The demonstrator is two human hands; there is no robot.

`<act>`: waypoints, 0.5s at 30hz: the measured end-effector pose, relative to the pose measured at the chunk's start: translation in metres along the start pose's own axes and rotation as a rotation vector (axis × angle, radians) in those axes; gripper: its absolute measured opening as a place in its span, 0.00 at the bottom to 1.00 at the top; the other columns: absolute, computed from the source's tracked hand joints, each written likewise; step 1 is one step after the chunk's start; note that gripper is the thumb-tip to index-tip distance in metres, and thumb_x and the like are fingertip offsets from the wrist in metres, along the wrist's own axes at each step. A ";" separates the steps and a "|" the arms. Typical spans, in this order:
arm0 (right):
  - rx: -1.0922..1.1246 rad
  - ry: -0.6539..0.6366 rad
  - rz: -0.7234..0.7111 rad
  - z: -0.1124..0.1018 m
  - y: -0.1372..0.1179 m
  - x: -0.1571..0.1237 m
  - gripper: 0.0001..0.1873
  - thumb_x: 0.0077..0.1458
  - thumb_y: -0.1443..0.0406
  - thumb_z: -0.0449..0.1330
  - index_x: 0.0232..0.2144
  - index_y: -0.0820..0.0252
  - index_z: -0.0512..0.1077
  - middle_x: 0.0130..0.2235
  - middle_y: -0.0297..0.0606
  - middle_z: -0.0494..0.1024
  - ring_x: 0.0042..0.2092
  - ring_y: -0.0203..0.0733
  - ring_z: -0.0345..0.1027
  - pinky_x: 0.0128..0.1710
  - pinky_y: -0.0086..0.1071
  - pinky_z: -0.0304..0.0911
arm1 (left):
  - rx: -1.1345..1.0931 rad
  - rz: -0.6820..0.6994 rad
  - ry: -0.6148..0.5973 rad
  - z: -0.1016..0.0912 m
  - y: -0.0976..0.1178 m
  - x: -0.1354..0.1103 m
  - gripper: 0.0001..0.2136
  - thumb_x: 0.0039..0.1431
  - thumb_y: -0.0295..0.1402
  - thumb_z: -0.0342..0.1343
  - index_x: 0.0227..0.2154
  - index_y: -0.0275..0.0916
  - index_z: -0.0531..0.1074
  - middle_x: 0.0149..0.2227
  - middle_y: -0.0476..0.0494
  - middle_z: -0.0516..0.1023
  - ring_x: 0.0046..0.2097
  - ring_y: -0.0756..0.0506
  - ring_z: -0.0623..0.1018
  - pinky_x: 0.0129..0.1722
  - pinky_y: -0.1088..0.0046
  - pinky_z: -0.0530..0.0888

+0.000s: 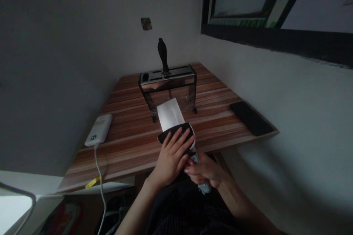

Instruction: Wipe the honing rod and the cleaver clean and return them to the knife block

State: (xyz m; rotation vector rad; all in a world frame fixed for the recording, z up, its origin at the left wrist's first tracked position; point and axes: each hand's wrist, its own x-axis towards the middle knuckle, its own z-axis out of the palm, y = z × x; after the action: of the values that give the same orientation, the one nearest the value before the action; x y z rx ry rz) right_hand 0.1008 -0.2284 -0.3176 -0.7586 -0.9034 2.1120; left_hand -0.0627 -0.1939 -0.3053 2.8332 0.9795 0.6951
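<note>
My right hand (206,170) is closed around the handle (195,157) of a broad-bladed tool like a cleaver. The handle looks wrapped in pale grey, crinkled material. Its flat silver blade (170,114) points away from me over the table. My left hand (173,156) presses a black, curved piece (172,131) with a white edge against the lower blade, fingers laid across it. Whether that piece is cloth or a sheet, I cannot tell. Just beyond the blade stands a knife block (168,77) with clear sides, a black-handled tool (162,53) upright in its slotted top.
The wood-grained table (128,117) meets walls at the back and on both sides. A white power bank (99,130) with a cable (99,170) lies at the left, a black phone (250,118) at the right. A yellow tag (93,182) is at the front edge.
</note>
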 end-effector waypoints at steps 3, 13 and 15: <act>-0.083 0.041 -0.028 0.000 -0.006 -0.001 0.21 0.37 0.59 0.68 0.20 0.58 0.59 0.10 0.17 0.55 0.12 0.22 0.42 0.11 0.20 0.39 | -0.009 0.029 -0.014 0.001 0.004 -0.001 0.24 0.67 0.32 0.41 0.65 0.43 0.48 0.68 0.44 0.51 0.69 0.40 0.46 0.65 0.54 0.45; -0.186 0.062 0.020 -0.027 0.017 0.002 0.13 0.53 0.59 0.63 0.29 0.65 0.69 0.22 0.28 0.69 0.20 0.29 0.61 0.19 0.26 0.60 | -0.020 0.074 -0.074 -0.008 0.006 -0.006 0.23 0.68 0.34 0.41 0.65 0.49 0.50 0.68 0.48 0.49 0.68 0.40 0.47 0.65 0.53 0.46; -0.187 0.054 0.029 -0.027 0.016 0.001 0.13 0.59 0.60 0.58 0.40 0.65 0.70 0.36 0.36 0.75 0.32 0.35 0.70 0.30 0.32 0.69 | -0.012 0.076 -0.070 -0.007 0.006 -0.007 0.24 0.68 0.34 0.41 0.65 0.49 0.49 0.68 0.47 0.48 0.69 0.39 0.46 0.65 0.53 0.46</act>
State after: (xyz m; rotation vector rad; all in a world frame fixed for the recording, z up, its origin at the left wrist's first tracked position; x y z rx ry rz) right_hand 0.1137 -0.2258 -0.3460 -0.9241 -1.0769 2.0409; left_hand -0.0669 -0.2036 -0.3005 2.8759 0.8589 0.6011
